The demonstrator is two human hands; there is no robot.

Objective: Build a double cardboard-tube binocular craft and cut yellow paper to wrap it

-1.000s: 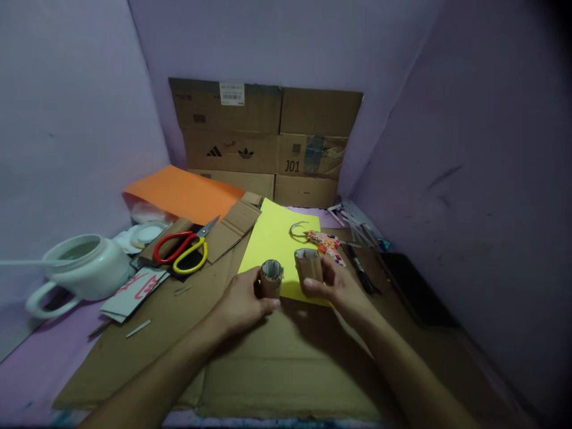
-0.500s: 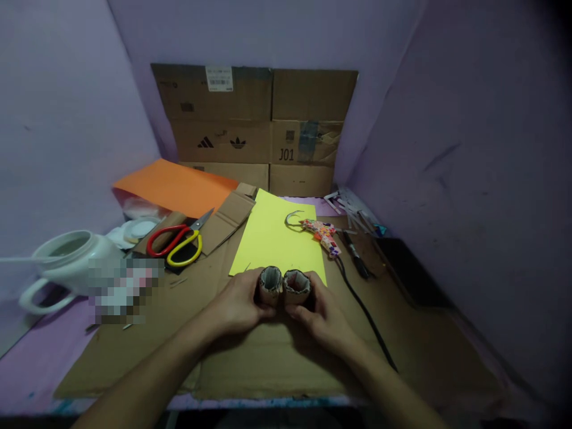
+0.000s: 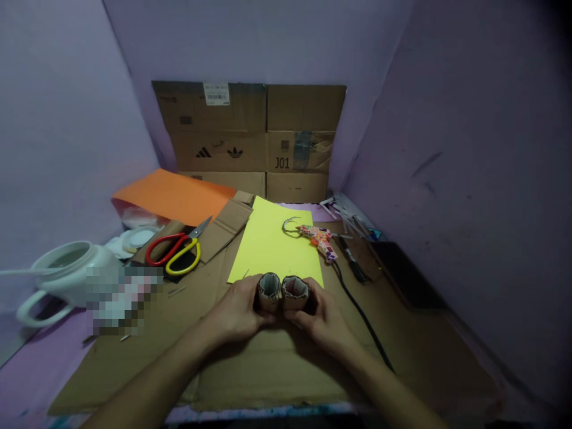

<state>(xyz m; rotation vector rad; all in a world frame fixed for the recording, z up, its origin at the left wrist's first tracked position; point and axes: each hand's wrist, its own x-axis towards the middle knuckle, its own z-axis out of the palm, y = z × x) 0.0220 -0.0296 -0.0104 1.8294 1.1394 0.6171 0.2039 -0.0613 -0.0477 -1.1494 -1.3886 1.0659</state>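
Two short cardboard tubes stand side by side with their open ends toward me. My left hand [image 3: 243,307] is closed around the left cardboard tube [image 3: 269,302]. The right cardboard tube [image 3: 295,302] is gripped by my right hand [image 3: 319,313], thumb low on its near side. Both tubes have ragged dark rims and sit very close together; whether they touch is hard to tell. Just beyond them lies a yellow sheet of paper [image 3: 272,247]. A patterned glue gun [image 3: 319,239] rests partly on that sheet, its black cord running toward me on the right.
Red-and-yellow scissors [image 3: 181,250] lie left on cardboard pieces [image 3: 227,223], near an orange sheet [image 3: 174,193]. A white teapot-like pot [image 3: 75,274] stands far left. At right are a black marker [image 3: 353,260], a dark phone-like slab [image 3: 409,277] and white sticks [image 3: 348,214]. Cardboard [image 3: 250,375] covers the tabletop.
The view has tilted slightly, so most things appear a little lower and further left. Both hands keep the same hold on the tubes.
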